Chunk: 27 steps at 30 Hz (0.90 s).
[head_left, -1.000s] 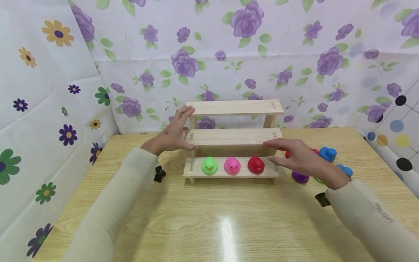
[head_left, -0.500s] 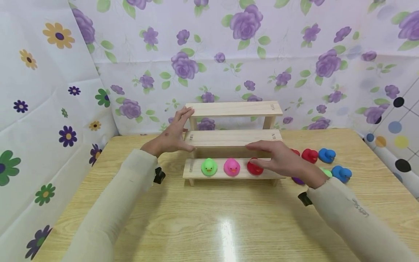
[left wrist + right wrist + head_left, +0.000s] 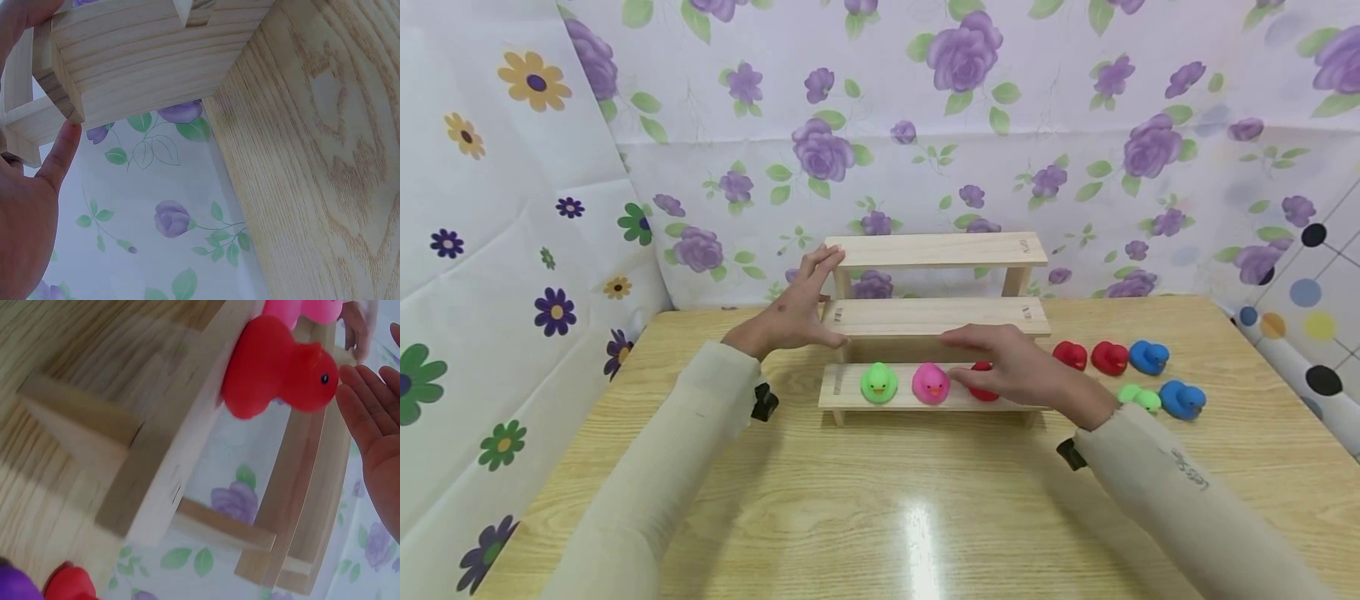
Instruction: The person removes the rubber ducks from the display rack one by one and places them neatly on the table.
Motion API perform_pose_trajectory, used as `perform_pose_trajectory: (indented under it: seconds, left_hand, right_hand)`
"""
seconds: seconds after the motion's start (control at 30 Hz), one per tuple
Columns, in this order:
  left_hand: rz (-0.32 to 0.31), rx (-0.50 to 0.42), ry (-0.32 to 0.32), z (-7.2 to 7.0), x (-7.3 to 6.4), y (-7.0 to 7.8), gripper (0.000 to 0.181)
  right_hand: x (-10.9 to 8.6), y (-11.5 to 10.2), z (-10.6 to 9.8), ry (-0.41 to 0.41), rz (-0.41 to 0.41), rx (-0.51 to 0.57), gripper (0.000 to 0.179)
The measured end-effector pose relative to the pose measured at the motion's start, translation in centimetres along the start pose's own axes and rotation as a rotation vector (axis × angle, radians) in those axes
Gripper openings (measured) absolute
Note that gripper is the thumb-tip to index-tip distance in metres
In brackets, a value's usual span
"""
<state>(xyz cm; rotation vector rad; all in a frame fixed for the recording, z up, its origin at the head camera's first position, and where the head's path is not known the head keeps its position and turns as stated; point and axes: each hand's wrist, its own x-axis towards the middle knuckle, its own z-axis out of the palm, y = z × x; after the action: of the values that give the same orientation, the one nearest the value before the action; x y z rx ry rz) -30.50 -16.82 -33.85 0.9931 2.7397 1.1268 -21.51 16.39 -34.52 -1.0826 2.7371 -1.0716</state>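
Note:
A three-tier wooden shelf [image 3: 940,317] stands on the table. My left hand [image 3: 793,308] grips its left end, with the thumb near the middle tier and the fingers at the top one. In the left wrist view, a fingertip of the left hand [image 3: 34,206] touches a plank's corner. Along the bottom tier sit a green rubber duck [image 3: 878,383], a pink duck [image 3: 930,384] and a red duck [image 3: 275,369]. My right hand [image 3: 1011,362], fingers extended and holding nothing, hovers in front of the red duck and partly covers it; its fingertips are near the pink duck.
On the table right of the shelf lie two red ducks [image 3: 1109,358], two blue ducks [image 3: 1182,399] and a light green duck [image 3: 1140,397]. A purple duck [image 3: 17,584] shows in the right wrist view. Flowered cloth [image 3: 910,108] hangs behind the table.
My right hand has moved left along the bottom tier, from its right end past the red duck toward the pink one. The left hand stays at the shelf's left end.

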Motion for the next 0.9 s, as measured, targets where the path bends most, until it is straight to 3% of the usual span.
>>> perform_pose_trajectory:
  seconds: [0.37,0.6,0.9]
  left_hand:
    - [-0.003,0.005,0.008,0.0,-0.1,0.0,0.123]
    - [0.014,0.015,0.013,0.0,0.1,0.0,0.124]
    - [-0.002,0.014,0.006,0.2,0.0,0.0,0.124]
  right_hand:
    - [1.4,-1.1,1.8,-0.069,-0.109,-0.007,0.046]
    - [2.7,-1.8,2.8,-0.056,-0.19,-0.054,0.045]
    - [4.2,-2.3,4.1,-0.106,-0.202,-0.023,0.041]
